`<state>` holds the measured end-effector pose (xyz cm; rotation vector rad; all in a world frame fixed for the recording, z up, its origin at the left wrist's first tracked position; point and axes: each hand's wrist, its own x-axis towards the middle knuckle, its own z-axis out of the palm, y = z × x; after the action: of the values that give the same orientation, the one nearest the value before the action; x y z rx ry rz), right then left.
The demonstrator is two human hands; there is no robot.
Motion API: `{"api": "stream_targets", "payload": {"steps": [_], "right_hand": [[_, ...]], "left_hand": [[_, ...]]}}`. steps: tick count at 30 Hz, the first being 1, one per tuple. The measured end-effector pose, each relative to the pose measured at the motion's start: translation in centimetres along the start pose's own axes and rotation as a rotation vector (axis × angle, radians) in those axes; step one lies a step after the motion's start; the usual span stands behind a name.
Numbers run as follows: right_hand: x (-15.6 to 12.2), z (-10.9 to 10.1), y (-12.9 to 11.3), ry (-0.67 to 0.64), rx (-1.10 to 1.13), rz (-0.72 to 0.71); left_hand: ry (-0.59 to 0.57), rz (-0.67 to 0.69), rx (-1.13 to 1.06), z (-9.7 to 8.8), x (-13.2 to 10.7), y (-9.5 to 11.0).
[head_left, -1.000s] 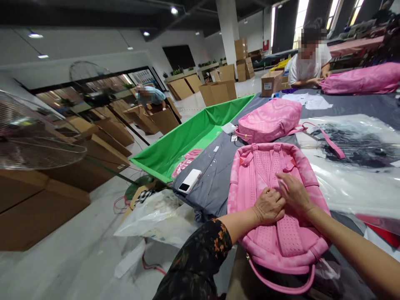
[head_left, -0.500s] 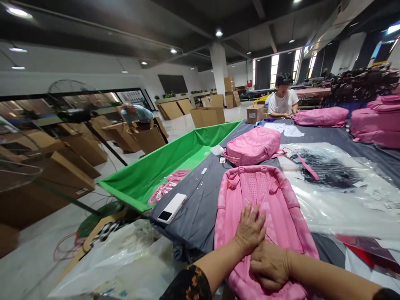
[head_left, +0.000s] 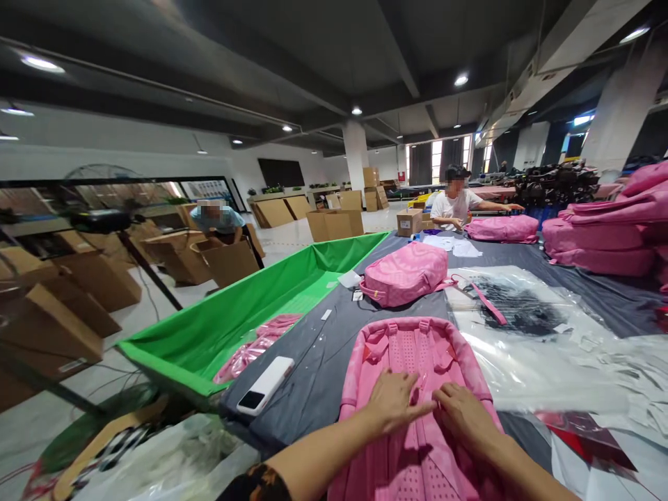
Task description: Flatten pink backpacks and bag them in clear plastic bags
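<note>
A pink backpack [head_left: 417,341] lies on the dark-covered table with its back panel and straps facing up. On the left part of that panel rests my left hand [head_left: 391,400], open, with its fingers spread and its thumb stretched toward the right. Close beside it, my right hand [head_left: 462,414] is bent over the right strap area, fingers curled in and pressed together. What its fingertips hold, if anything, is hidden. The two hands almost meet over the middle of the panel. Just beyond lies a second pink backpack [head_left: 410,271].
A white phone-like device [head_left: 266,386] lies left. Beyond the table edge hangs a green cloth trough [head_left: 250,306] with pink wrapped items [head_left: 255,348]. Clear plastic bags [head_left: 501,376] cover the right side. A co-worker [head_left: 454,202] sits at the far side near stacked pink bags [head_left: 595,243].
My hands were overlapping lower on the backpack, the right one closed like a fist. Now they are side by side and higher up the panel. The view has tilted up.
</note>
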<state>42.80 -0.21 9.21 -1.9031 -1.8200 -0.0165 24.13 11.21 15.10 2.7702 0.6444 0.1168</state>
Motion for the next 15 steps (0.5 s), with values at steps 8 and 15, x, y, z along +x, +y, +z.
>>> {"api": "stream_targets", "payload": {"steps": [8,15], "right_hand": [[0.5,-4.9,11.8,0.257,0.075,0.494],[-0.2,-4.6,16.2,0.073,0.181,0.622]], "left_hand": [[-0.017,-0.049,-0.331,4.1,0.9,1.1],[-0.048,-0.066,-0.405,3.5,0.9,1.0]]}}
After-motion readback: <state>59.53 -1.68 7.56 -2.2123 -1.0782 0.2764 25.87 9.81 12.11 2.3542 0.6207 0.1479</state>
